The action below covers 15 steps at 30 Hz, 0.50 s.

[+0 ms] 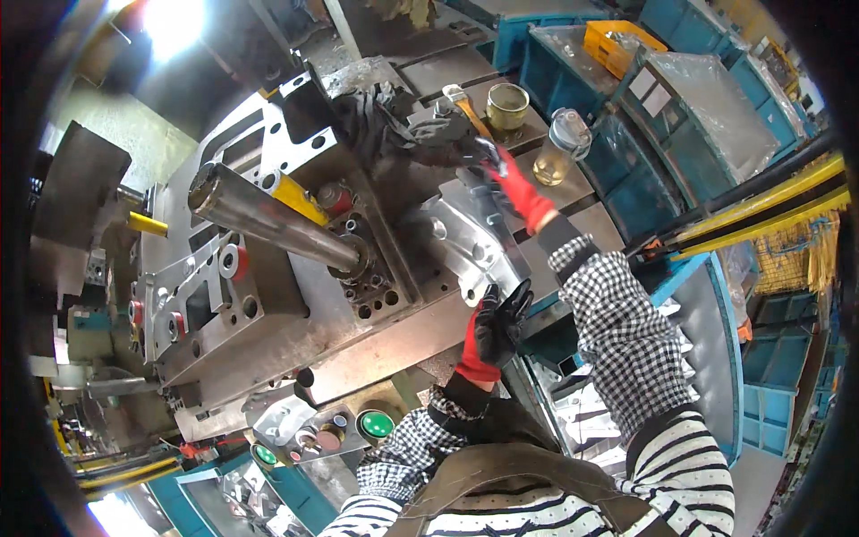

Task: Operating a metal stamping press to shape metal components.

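On the grey steel worktop (344, 358), a shiny, bent sheet-metal part (461, 237) pierced with round holes lies toward the right end, its near tip by the near edge. My left hand (497, 331), in a red-and-black work glove, meets that tip with its fingers drawn close together; whether they pinch the metal, I cannot tell. My right hand (514, 185), in a matching glove, reaches to the part's far end, its fingertips narrow and blurred, their hold unclear.

Handling the piece well, I judge, means supporting both ends, keeping the thin rims out of my palms and moving my hands together so that the sheet neither twists nor scrapes.

The part's mirror-bright, curved face contrasts with a rumpled, dark cloth heap (385, 125) near the far edge. Toward the right edge stand a stained, cream-green round pot (507, 107) and a clear, lidded jar (561, 150) with yellowish liquid low inside; a flat brush with a wooden handle (465, 112) lies beside the pot. To the left, a smooth, thick steel post (277, 219) leans across the view over a heavy, drilled grey die block (259, 309).
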Motion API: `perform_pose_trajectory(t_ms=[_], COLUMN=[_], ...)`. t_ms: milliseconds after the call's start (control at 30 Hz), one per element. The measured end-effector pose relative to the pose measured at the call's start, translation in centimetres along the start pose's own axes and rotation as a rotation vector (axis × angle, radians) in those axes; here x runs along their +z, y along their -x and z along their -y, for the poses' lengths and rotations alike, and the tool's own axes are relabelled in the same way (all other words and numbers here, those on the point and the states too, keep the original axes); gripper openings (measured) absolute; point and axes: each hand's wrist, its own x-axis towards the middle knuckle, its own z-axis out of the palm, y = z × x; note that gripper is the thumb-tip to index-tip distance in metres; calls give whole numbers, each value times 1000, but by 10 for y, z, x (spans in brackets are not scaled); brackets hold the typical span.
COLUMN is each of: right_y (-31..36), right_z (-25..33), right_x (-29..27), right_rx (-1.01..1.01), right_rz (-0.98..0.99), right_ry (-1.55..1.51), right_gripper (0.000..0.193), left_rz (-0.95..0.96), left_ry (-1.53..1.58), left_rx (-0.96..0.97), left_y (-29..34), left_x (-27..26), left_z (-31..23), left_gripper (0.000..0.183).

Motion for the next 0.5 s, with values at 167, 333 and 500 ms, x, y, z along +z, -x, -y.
perform_pose_trajectory(t_ms=[167,333,500], right_y=[53,43,43], right_z=[-65,-53,-21], right_x=[4,45,41], right_rx=[340,413,496], right_rz=[138,-82,-117], right_ry=[-373,98,296], right_gripper=[58,90,94], left_rz=[-217,-59,-180], left_ry=[-132,118,-64], left_rx=[120,-123,-8], left_y=[1,13,10], left_x=[18,-9,12], left_z=[3,-29,-19], left_gripper=[36,58,58])
